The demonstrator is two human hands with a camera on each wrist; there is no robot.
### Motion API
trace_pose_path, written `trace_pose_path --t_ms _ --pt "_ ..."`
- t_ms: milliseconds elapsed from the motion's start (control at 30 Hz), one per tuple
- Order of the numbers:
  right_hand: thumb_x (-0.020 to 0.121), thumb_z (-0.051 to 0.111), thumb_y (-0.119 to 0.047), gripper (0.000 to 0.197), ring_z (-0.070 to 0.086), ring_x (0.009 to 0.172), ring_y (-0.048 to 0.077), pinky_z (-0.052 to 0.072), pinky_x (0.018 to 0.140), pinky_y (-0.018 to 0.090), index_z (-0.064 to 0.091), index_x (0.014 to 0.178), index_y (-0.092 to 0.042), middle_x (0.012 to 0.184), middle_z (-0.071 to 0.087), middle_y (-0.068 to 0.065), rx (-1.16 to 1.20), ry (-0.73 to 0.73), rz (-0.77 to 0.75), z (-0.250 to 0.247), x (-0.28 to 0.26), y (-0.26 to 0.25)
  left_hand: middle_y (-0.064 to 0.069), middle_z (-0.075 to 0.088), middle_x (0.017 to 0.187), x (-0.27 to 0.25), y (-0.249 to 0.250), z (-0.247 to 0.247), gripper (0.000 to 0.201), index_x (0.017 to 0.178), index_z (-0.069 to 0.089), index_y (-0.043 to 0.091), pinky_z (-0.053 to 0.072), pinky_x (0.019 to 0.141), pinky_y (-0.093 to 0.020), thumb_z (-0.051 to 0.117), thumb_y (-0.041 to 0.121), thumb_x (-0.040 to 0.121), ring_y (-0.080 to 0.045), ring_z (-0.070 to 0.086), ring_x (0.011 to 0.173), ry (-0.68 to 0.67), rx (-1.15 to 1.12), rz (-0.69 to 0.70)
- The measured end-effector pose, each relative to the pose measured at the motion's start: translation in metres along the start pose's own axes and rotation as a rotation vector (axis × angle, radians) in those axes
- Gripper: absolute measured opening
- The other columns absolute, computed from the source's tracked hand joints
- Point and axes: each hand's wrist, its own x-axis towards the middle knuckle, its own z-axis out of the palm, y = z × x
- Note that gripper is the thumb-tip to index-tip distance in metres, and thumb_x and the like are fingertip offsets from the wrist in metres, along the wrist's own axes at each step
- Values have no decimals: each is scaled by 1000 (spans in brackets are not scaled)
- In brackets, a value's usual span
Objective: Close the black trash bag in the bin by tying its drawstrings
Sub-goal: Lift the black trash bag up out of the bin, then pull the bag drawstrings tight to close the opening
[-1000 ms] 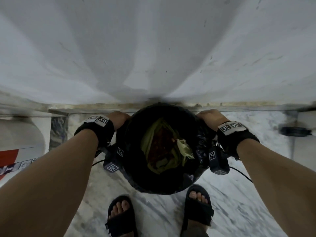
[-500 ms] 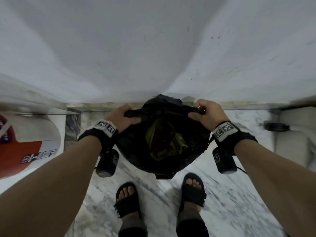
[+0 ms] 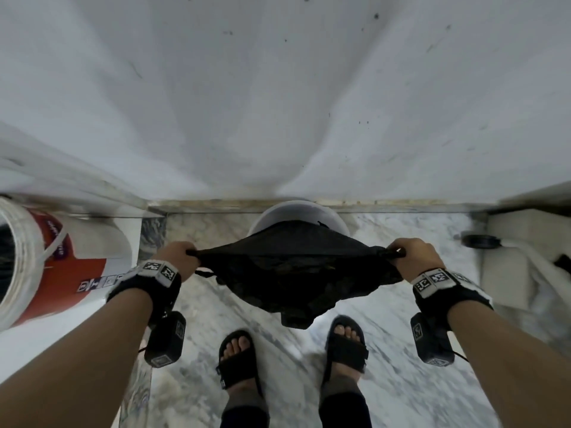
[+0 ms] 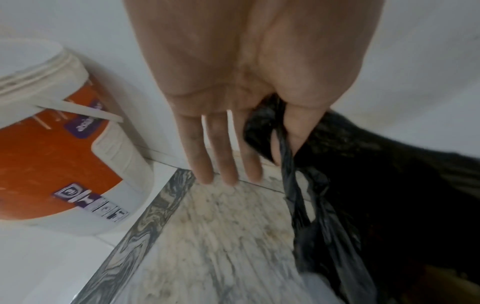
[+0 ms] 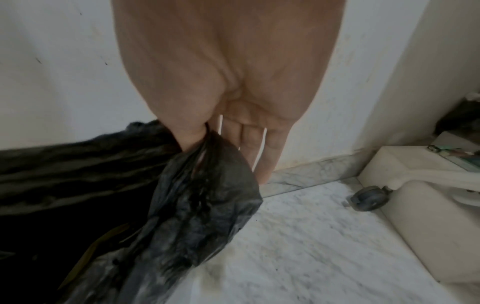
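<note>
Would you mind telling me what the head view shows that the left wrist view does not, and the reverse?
Only the head view shows the right hand gripping the bag's other end, the white bin behind the bag, and both sandalled feet.

Only the left wrist view shows how the grip works: the thumb pinches the twisted plastic against the index finger, while three fingers stay straight.

Both show the left hand, the black trash bag, the orange and white bucket and the marble floor.
</note>
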Motion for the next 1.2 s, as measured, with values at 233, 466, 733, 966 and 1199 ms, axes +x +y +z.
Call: trace_pose_path --t_ms 233,466,733,966,1199 --pt "69 71 -21 18 56 67 27 39 54 26 60 81 -14 74 61 7 -159 -48 77 -29 -35 -6 -5 70 73 -41 -12 -21 9 81 63 12 54 61 -30 60 18 74 -22 69 69 -226 146 -3" --pt "79 64 -19 30 54 74 22 32 54 24 44 59 -31 63 50 -8 -323 -284 -294 -44 -76 -51 2 74 68 -71 44 -54 15 77 72 14 48 73 -27 74 27 71 -12 64 73 -251 -634 122" --pt "80 67 -18 9 67 70 30 57 75 46 73 81 -11 73 69 12 511 18 -282 -37 -68 -104 -6 69 63 -92 143 -53 22 91 63 6 55 79 -35 44 -2 84 -17 67 53 -478 -901 254" --pt "82 66 -27 32 31 32 18 29 42 24 56 59 -8 32 33 -4 966 94 -105 -49 -66 -130 -9 69 74 -87 142 -36 16 94 69 5 56 50 -24 55 1 86 -12 61 41 -282 -1171 243" --pt "79 48 -11 19 20 30 15 11 42 20 66 75 -5 34 36 -2 1370 122 0 -81 -54 -125 0 73 57 -59 106 -46 12 87 70 9 38 36 -16 58 5 85 -9 49 34 -9 -1392 186"
